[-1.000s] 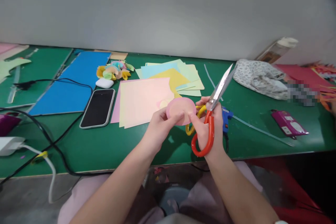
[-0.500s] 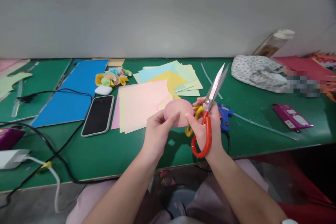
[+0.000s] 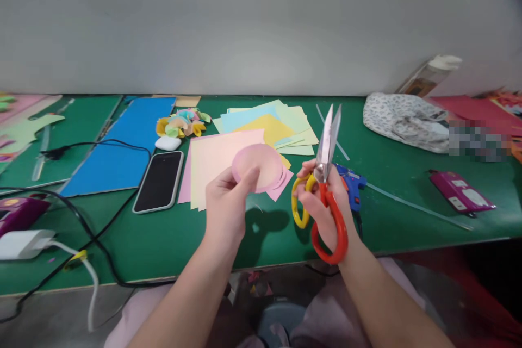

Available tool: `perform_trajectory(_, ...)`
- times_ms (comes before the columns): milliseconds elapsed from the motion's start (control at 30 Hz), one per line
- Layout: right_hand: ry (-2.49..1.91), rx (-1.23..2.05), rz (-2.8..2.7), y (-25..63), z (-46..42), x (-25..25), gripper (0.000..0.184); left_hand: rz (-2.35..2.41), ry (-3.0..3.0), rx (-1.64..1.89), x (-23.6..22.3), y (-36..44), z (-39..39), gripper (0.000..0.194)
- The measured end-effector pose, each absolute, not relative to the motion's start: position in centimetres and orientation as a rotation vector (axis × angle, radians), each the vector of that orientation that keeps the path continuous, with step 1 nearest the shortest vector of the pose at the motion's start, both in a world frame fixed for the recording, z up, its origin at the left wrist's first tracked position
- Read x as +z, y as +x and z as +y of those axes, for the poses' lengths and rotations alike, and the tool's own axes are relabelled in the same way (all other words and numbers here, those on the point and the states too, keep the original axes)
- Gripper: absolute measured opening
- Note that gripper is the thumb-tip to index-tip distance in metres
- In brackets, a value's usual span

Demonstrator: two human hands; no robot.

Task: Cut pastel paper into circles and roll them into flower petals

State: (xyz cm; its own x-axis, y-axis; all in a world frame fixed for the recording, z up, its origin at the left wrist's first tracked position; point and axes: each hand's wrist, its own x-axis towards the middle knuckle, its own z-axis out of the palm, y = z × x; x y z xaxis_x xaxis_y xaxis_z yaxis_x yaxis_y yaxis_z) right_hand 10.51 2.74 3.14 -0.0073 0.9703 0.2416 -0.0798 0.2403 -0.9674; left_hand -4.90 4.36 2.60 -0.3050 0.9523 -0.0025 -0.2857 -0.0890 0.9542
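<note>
A round pink paper piece (image 3: 261, 166) is pinched in my left hand (image 3: 228, 201), thumb on top. Other pink paper scraps (image 3: 280, 186) show under its right edge. My right hand (image 3: 328, 198) is closed around scissors (image 3: 325, 166) with one red and one yellow handle loop. The blades point up and away from me, slightly parted, with nothing between them. Behind the paper circle lie stacked pink and yellow sheets (image 3: 222, 152). Farther back is a fan of blue, yellow and pale green sheets (image 3: 293, 125).
Left of the sheets are a phone (image 3: 159, 182), a white case (image 3: 168, 143), paper flowers (image 3: 183, 123) and a blue board (image 3: 122, 144). Black cables (image 3: 106, 228) cross the left side. A blue glue gun (image 3: 354, 185) lies behind my right hand, with a patterned cloth (image 3: 403, 117) beyond.
My right hand has let go of the paper circle and moved right with the scissors. My left hand has shifted slightly left, still pinching the circle.
</note>
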Motion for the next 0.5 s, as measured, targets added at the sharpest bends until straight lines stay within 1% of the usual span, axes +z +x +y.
perform_trajectory(67, -0.861, 1.185, -1.402, 10.9, 2.2, 3.0, 0.063, 1.170, 0.811, 1.705, 3.3, -5.7, 4.5, 0.014)
perform_trajectory(100, -0.876, 1.240, -1.486, 11.0, 2.0, 3.0, 0.071, 1.169, 0.799, 1.755, 3.7, -6.1, 4.6, 0.016)
perform_trajectory(167, -0.910, 1.294, -1.670, 10.9, 1.6, 3.0, 0.084, 1.164, 0.775, 1.856, 4.6, -6.7, 4.4, 0.017)
perform_trajectory(200, -0.917, 1.288, -1.747, 10.7, 1.4, 3.0, 0.087, 1.161, 0.758, 1.902, 5.0, -6.9, 4.3, 0.017)
perform_trajectory(267, -0.908, 1.247, -1.838, 10.3, 1.2, 3.1, 0.088, 1.150, 0.709, 1.983, 5.7, -7.3, 4.0, 0.016)
perform_trajectory(367, -0.888, 1.206, -1.872, 9.8, 0.9, 3.0, 0.083, 1.120, 0.642, 2.057, 6.4, -7.7, 3.5, 0.015)
perform_trajectory(500, -0.855, 1.215, -1.892, 9.9, 0.7, 2.6, 0.080, 1.156, 0.648, 2.109, 6.6, -7.9, 3.1, 0.013)
